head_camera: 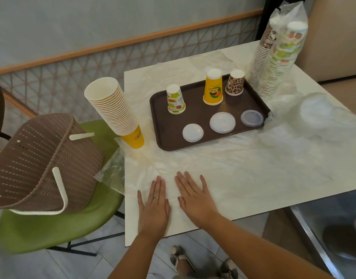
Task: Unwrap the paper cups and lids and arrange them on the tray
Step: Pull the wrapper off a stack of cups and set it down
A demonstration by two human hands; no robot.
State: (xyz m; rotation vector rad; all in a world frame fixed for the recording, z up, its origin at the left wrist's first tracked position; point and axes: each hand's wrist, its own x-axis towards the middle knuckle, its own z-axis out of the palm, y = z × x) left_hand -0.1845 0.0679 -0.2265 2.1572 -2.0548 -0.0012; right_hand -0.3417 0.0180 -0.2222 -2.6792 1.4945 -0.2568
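Observation:
A brown tray (195, 143) lies on the white table. Three cups stand upside down on it: a fruit-print cup (175, 99), a yellow cup (213, 87) and a leopard-print cup (235, 83). In front of them lie three lids: a small white lid (192, 132), a larger white lid (222, 122) and a clear lid (252, 118). My left hand (154, 206) and my right hand (194, 196) rest flat, fingers straight, on clear plastic wrap (243, 168) at the table's near edge, holding nothing.
A tall stack of yellow cups (114, 111) leans at the table's left edge. Two wrapped cup stacks (275, 57) stand at the back right, and bagged lids (322, 115) lie right of the tray. A brown basket (38, 164) sits on a green chair (58, 224).

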